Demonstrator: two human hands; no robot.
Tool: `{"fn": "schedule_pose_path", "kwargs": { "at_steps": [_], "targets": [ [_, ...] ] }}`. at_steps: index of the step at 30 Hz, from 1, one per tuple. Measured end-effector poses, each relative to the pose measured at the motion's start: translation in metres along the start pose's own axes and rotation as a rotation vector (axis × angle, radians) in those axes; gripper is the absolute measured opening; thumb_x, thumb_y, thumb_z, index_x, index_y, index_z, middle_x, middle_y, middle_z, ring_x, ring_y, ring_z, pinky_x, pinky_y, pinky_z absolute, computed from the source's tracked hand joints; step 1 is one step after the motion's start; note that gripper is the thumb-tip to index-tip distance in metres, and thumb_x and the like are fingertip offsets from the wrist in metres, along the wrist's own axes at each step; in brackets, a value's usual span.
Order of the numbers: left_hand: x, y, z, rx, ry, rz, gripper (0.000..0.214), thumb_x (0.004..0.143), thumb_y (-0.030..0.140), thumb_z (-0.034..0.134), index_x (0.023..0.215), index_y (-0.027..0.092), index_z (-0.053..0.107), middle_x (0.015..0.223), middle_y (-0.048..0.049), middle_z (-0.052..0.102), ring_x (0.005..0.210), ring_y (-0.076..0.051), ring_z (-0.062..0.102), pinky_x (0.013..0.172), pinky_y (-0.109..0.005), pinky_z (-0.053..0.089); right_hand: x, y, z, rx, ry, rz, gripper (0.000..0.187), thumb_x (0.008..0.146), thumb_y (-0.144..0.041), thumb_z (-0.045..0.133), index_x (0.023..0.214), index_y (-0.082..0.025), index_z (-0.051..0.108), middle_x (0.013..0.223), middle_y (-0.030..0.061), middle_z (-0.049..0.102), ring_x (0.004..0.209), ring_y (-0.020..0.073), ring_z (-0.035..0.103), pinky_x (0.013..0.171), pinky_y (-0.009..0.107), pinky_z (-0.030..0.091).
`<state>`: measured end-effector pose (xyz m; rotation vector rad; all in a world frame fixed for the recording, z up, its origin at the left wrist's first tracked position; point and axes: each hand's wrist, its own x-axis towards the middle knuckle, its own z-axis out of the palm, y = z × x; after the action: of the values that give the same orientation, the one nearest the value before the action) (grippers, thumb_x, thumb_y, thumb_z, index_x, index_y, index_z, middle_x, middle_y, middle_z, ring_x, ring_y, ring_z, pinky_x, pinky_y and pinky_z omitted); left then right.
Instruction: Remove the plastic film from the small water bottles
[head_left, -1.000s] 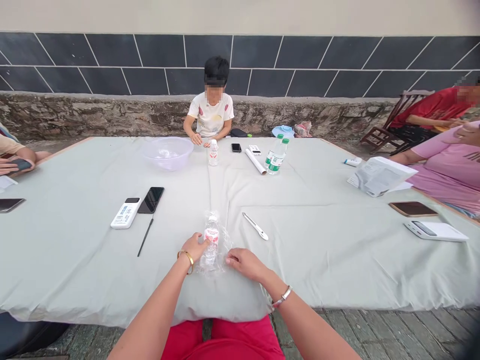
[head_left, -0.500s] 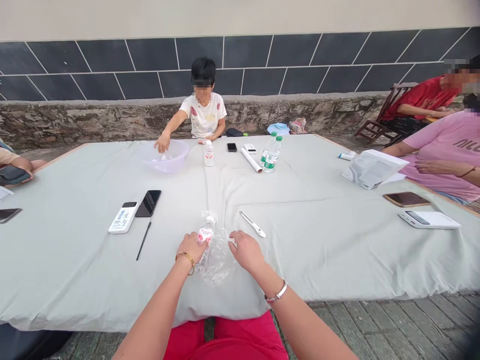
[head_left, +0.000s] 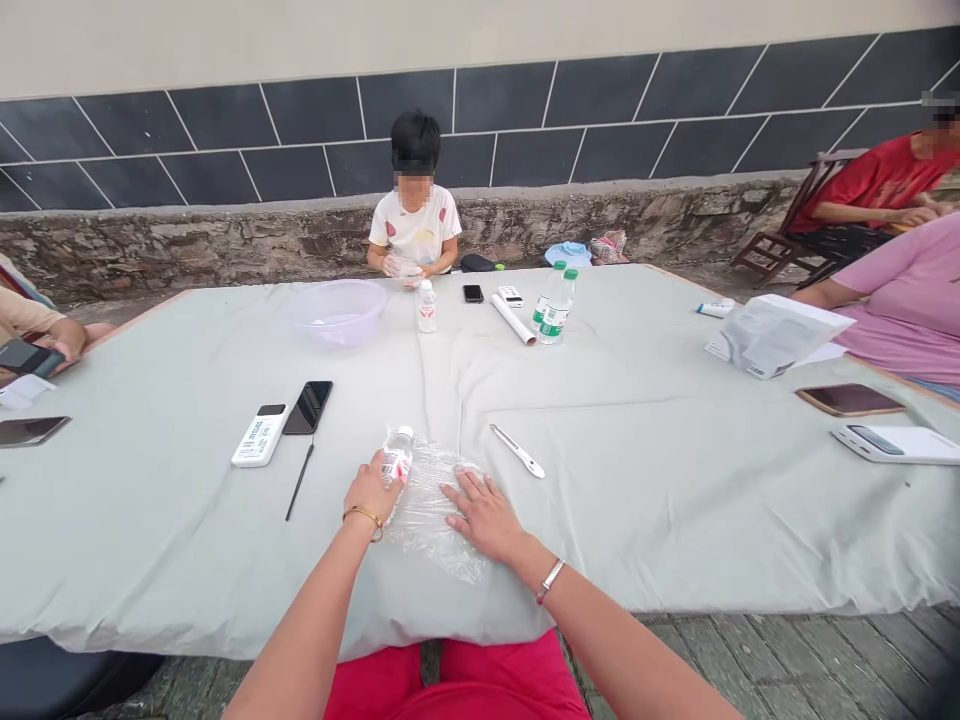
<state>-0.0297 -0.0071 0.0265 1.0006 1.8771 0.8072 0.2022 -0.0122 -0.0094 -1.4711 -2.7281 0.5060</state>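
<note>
My left hand (head_left: 371,488) is wrapped round a small clear bottle (head_left: 398,458) with a white cap and a red and white label. The bottle is tilted and lies at the left edge of a crinkled sheet of clear plastic film (head_left: 427,500). Flat on the right part of that film rests my right hand (head_left: 481,512), fingers spread. Just beyond it is a white utility knife (head_left: 517,451). Left of the bottle are a black phone (head_left: 308,408), a white power bank (head_left: 259,436) and a thin black strap (head_left: 300,482).
A lilac basin (head_left: 341,318) stands at the far side before a seated person. Near it are another small bottle (head_left: 427,308), a white roll (head_left: 514,320) and two green-capped bottles (head_left: 555,308). Papers (head_left: 776,335), a phone (head_left: 850,400) and a white device (head_left: 900,443) lie right.
My right hand has come down flat on the film, which is now spread wider. My left hand and the bottle shifted slightly left. The person opposite took their hand out of the basin.
</note>
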Motion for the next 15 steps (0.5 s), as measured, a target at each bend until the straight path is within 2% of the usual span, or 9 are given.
{"fn": "schedule_pose_path", "kwargs": {
  "at_steps": [3,4,6,9,10,12,14,15],
  "targets": [
    [0.001,-0.016,-0.009,-0.259,-0.071,-0.106,0.046,0.075,0.038,0.063,0.115,0.017,0.054,0.106,-0.0135,0.065,0.097,-0.027,0.063,0.077,-0.034,0.048,-0.003,0.011,-0.009,0.040,-0.026,0.011,0.050,0.094,-0.040,0.038,0.143,-0.028,0.036,0.154,0.0088,0.020,0.142,0.0255,0.018,0.114,0.050,0.011],
    [-0.001,-0.021,-0.013,-0.305,-0.104,-0.118,0.040,0.079,0.041,0.058,0.110,0.015,0.056,0.098,-0.0128,0.067,0.089,-0.025,0.066,0.074,-0.035,0.050,-0.004,0.015,-0.013,0.067,-0.037,0.020,0.049,0.094,-0.037,0.039,0.142,-0.028,0.037,0.154,0.0088,0.021,0.142,0.0255,0.018,0.114,0.050,0.011],
    [-0.005,-0.031,-0.017,-0.539,-0.188,-0.163,0.034,0.083,0.041,0.053,0.102,0.014,0.058,0.088,-0.0106,0.068,0.079,-0.022,0.067,0.072,-0.035,0.052,-0.005,0.025,-0.023,0.145,-0.062,0.034,0.050,0.089,-0.033,0.047,0.139,-0.027,0.043,0.153,0.0094,0.025,0.141,0.0266,0.020,0.114,0.050,0.013],
    [-0.011,-0.040,-0.018,-0.997,-0.271,-0.245,0.029,0.080,0.037,0.059,0.100,0.015,0.058,0.082,-0.0068,0.067,0.073,-0.020,0.067,0.070,-0.034,0.053,-0.006,0.036,-0.045,0.358,-0.079,0.027,0.053,0.079,-0.036,0.060,0.130,-0.023,0.055,0.144,0.0104,0.043,0.134,0.0274,0.037,0.109,0.044,0.029],
    [-0.013,-0.041,-0.016,-1.084,-0.259,-0.250,0.030,0.078,0.035,0.063,0.101,0.016,0.057,0.081,-0.0055,0.066,0.071,-0.019,0.066,0.068,-0.033,0.052,-0.005,0.038,-0.054,0.431,-0.032,0.055,0.051,0.077,-0.038,0.061,0.126,-0.023,0.057,0.138,0.0100,0.050,0.127,0.0266,0.046,0.105,0.042,0.036],
    [-0.017,-0.041,-0.011,-1.104,-0.187,-0.210,0.038,0.074,0.032,0.069,0.107,0.020,0.056,0.083,-0.0031,0.066,0.069,-0.017,0.065,0.065,-0.031,0.052,0.000,0.033,-0.072,0.501,0.187,0.202,0.044,0.080,-0.039,0.055,0.120,-0.022,0.061,0.122,0.0091,0.062,0.110,0.0240,0.059,0.092,0.038,0.046],
    [-0.022,-0.039,-0.005,-1.065,-0.119,-0.148,0.054,0.069,0.030,0.075,0.118,0.025,0.052,0.093,-0.0026,0.067,0.074,-0.016,0.065,0.067,-0.031,0.052,0.009,0.016,-0.083,0.497,0.409,0.354,0.037,0.084,-0.039,0.049,0.111,-0.020,0.065,0.106,0.0088,0.068,0.094,0.0220,0.064,0.084,0.036,0.049],
    [-0.025,-0.038,-0.002,-1.045,-0.102,-0.120,0.064,0.067,0.030,0.077,0.124,0.027,0.049,0.099,-0.0032,0.067,0.078,-0.017,0.066,0.069,-0.031,0.053,0.015,0.004,-0.084,0.511,0.438,0.375,0.036,0.084,-0.040,0.048,0.107,-0.020,0.066,0.099,0.0084,0.069,0.088,0.0212,0.065,0.081,0.035,0.049]
  ]
}}
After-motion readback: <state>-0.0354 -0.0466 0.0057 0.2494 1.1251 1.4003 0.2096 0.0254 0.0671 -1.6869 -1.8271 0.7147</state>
